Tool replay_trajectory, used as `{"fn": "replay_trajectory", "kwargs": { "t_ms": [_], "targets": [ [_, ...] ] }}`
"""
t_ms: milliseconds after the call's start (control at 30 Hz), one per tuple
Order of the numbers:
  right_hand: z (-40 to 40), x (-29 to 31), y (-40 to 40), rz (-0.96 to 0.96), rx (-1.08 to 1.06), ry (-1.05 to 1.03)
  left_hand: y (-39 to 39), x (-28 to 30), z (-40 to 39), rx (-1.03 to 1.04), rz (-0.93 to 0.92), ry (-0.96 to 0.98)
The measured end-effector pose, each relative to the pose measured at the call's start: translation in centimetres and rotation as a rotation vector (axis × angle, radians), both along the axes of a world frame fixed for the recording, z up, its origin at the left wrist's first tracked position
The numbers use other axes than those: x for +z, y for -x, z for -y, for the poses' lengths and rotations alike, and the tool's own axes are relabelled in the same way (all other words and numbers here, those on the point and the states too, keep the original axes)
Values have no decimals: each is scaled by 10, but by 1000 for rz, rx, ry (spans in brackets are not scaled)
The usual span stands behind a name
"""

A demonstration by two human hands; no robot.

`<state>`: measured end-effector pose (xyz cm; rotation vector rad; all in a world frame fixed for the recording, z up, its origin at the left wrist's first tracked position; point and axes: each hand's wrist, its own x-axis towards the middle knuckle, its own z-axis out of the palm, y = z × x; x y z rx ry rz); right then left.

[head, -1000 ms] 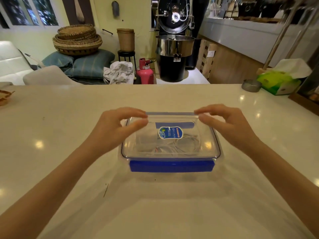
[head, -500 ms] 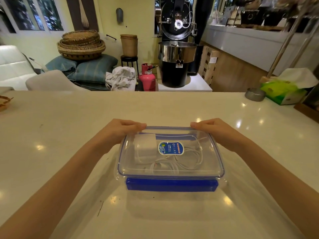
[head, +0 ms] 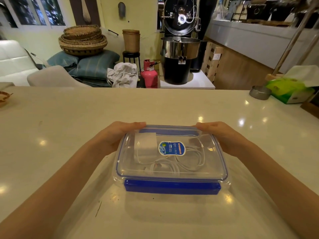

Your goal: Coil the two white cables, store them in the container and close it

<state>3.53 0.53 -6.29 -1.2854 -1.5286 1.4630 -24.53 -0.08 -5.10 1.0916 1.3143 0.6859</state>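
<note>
The left hand [head: 119,135] wraps around the far left corner of the box [head: 170,169], fingers on the lid [head: 198,163]. The right hand [head: 222,135] grips the far right corner the same way. The box sits on the table [head: 69,121]. White cables [head: 186,163] lie inside, under the clear lid.

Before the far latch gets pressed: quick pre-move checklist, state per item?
1. White cables inside the container: ok.
2. Lid seated level on the rim: looks ok.
3. Near blue latch folded down: ok.
4. Far blue latch locked: cannot tell.
5. Left hand and right hand at the far corners: ok.
6. No cable pinched under the lid edge: near side ok, far side cannot tell.
</note>
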Motion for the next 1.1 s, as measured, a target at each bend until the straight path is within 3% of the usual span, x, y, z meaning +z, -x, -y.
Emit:
{"fn": "replay_trajectory", "kwargs": {
  "t_ms": [167, 400, 867, 1000, 1100],
  "targets": [
    [-3, 0, 2, -6, -57, -111, -6, -2, 3, 95, -19, -168],
    [2, -2, 4, -15, -138, -250, -8, -3, 8, 168, 24, -255],
    [3, -1, 4, -1, -143, -289, -6, -8, 4, 157, 12, -393],
    [5, 3, 4, 31, -85, -243, -3, -8, 2, 106, -26, -449],
    [8, 16, 7, 121, -106, -295, -3, -2, 1, 72, -177, -555]
  ]
}}
